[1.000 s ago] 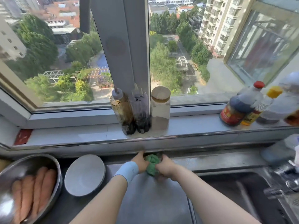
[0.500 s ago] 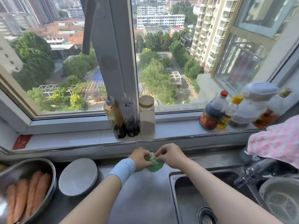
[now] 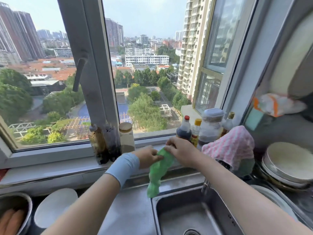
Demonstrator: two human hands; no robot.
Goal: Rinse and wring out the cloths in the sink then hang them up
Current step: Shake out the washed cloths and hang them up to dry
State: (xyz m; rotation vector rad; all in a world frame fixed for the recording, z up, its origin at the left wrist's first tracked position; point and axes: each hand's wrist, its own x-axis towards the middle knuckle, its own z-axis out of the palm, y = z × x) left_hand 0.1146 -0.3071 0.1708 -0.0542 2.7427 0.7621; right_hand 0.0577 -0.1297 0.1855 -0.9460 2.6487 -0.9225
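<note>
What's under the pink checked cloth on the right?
The pink cloth drapes over something it hides completely. Below its hem shows only a dark greenish patch, and lower down a metal tap stem. Whether the cloth hangs on the tap cannot be told.

Bottles (image 3: pixel 183 131) on sill (image 3: pixel 50 160) behind sink (image 3: pixel 183 216); bowl (image 3: pixel 55 206) left.

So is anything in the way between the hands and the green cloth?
No, nothing. The left hand and right hand both pinch the green cloth at its top, and it dangles near the sink.
</note>
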